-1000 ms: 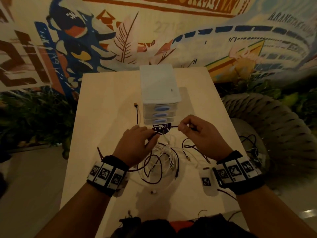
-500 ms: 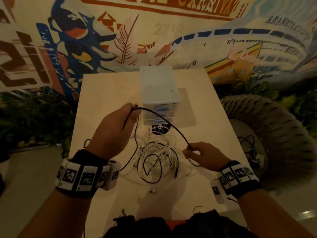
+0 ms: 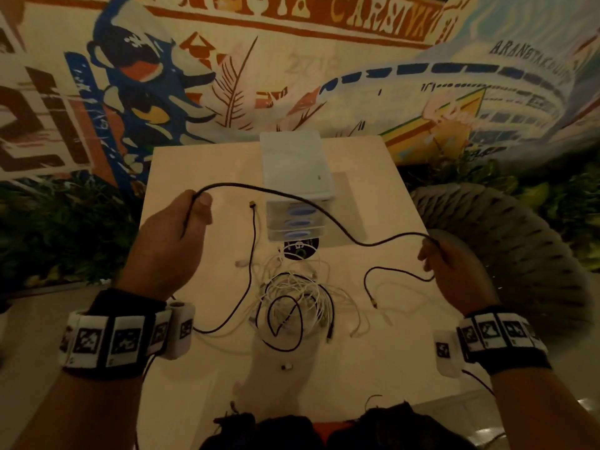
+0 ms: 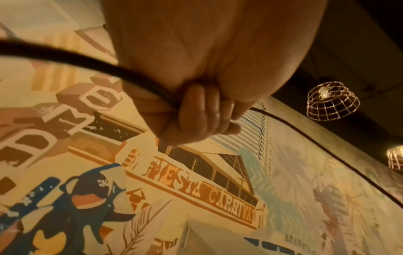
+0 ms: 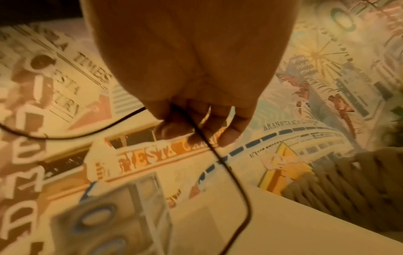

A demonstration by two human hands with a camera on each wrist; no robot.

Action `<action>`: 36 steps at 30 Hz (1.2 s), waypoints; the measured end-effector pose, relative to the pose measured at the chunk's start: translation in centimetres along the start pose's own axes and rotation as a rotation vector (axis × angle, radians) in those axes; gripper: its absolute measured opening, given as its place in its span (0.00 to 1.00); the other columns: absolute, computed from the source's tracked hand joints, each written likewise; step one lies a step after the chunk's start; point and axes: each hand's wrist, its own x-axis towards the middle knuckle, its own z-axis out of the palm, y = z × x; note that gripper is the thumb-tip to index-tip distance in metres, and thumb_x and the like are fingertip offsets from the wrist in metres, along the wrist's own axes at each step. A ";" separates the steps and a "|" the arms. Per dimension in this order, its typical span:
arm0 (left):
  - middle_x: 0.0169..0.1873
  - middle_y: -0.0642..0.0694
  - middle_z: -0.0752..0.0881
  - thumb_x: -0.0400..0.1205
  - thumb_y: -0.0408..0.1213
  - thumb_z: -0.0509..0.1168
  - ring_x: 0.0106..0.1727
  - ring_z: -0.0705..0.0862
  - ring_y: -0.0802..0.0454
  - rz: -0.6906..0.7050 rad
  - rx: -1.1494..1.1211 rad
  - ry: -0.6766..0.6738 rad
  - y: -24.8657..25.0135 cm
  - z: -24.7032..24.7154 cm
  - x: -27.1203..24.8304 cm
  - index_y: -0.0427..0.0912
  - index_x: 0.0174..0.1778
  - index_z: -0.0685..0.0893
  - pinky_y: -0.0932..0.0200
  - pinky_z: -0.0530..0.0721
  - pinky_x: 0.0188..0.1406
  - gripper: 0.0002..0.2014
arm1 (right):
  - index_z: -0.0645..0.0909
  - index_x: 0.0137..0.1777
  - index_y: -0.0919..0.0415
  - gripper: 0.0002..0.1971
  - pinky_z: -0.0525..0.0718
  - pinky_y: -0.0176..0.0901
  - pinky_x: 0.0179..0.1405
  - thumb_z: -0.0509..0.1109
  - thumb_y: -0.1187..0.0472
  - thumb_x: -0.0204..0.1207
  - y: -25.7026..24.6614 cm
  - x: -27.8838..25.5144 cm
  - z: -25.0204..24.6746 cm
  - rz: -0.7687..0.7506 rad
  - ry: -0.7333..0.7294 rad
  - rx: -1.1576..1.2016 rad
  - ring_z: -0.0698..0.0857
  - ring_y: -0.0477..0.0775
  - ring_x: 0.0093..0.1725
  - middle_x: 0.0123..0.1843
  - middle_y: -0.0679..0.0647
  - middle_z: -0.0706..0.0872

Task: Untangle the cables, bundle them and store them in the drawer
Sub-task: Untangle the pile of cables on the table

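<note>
hands (image 3: 168, 241) now apart, gripping black cable (image 3: 324, 212)

- We see the black cable (image 3: 292, 198) up in the air, arching across the front of the drawer unit (image 3: 297, 190), one end dangling loose over the table.
- The drawer unit is white with three shut drawers and blue oval handles.
- The tangle of cables (image 3: 295, 303), white and black, lies heaped just before the unit.

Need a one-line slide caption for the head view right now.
Left hand and right hand hold one black cable stretched above the tangled cables before the closed drawer unit.
</note>
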 end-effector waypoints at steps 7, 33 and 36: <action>0.30 0.52 0.83 0.91 0.55 0.49 0.33 0.81 0.55 0.011 0.168 -0.349 0.9 4.5 -1.0 0.51 0.42 0.82 0.52 0.79 0.38 0.21 | 0.83 0.38 0.51 0.11 0.74 0.34 0.31 0.66 0.56 0.82 -11.2 -0.4 -0.6 -0.293 -0.133 0.274 0.77 0.42 0.28 0.27 0.42 0.81; 0.39 0.37 0.87 0.90 0.46 0.56 0.42 0.85 0.32 -0.196 0.308 0.014 -4.9 4.6 -0.5 0.39 0.53 0.85 0.43 0.83 0.40 0.16 | 0.75 0.38 0.55 0.19 0.68 0.31 0.28 0.58 0.47 0.89 -11.9 -3.2 5.2 -0.190 -0.434 0.226 0.69 0.43 0.24 0.23 0.45 0.72; 0.36 0.45 0.87 0.90 0.47 0.58 0.40 0.85 0.38 -0.137 0.164 0.124 -2.4 1.1 -0.7 0.44 0.50 0.86 0.46 0.81 0.39 0.15 | 0.83 0.46 0.52 0.15 0.69 0.30 0.29 0.59 0.51 0.90 -13.4 -3.0 6.1 -0.239 -0.426 0.247 0.72 0.40 0.25 0.24 0.37 0.76</action>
